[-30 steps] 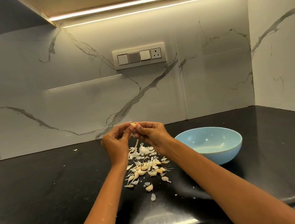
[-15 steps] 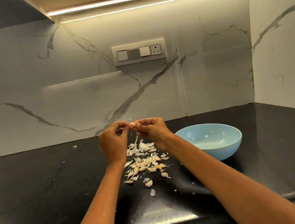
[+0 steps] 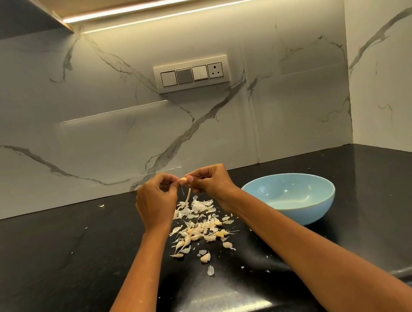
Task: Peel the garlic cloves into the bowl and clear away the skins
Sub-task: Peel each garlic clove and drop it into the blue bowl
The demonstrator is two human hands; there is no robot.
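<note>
Papery skin should come off cleanly if my left hand (image 3: 156, 201) pulls the strip while my right hand (image 3: 210, 182) pinches the small pale garlic clove (image 3: 183, 180), the pale blue ceramic bowl (image 3: 291, 197) waiting at three o'clock.

Black counter (image 3: 53, 263) bears garlic cloves (image 3: 199, 234), skins (image 3: 197, 206), blue bowl (image 3: 306, 209).

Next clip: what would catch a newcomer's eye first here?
Both hands, the left hand and right hand, meet mid-frame above the black counter, pinching one garlic clove with a strip of skin dangling. Below them lies a pile of cloves and skins; to its right stands a pale blue bowl.
</note>
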